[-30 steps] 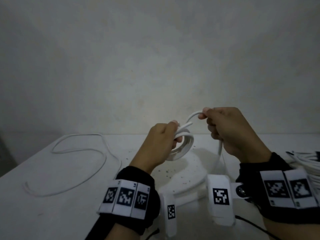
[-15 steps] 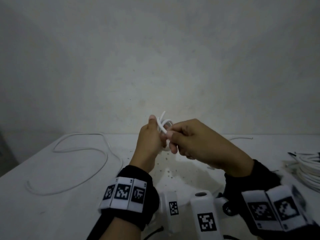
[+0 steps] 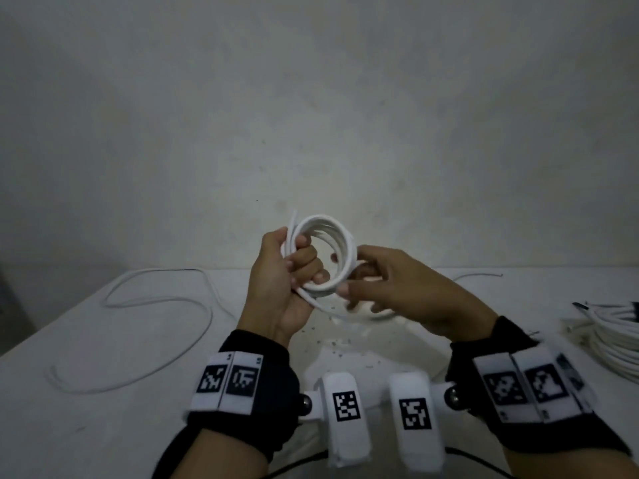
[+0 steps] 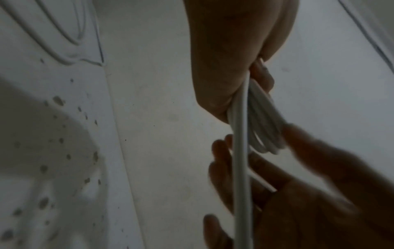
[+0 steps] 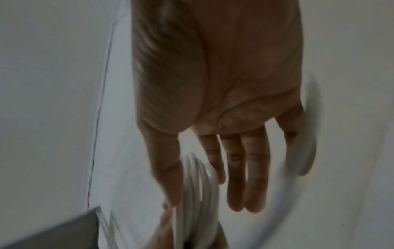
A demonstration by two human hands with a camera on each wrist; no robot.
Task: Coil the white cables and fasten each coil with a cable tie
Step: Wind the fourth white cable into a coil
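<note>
Cable pile point(image 3: 615, 344) at tabletop's right edge cut off by frame; right hand point(image 5: 215, 104) blurred in wrist view, grip unclear.

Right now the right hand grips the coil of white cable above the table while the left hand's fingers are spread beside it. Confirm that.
Not quite: the hands are swapped. In the head view the left hand grips the coil of white cable above the table, and the right hand is the one with fingers spread beside it; the right wrist view shows those fingers straight.
</note>
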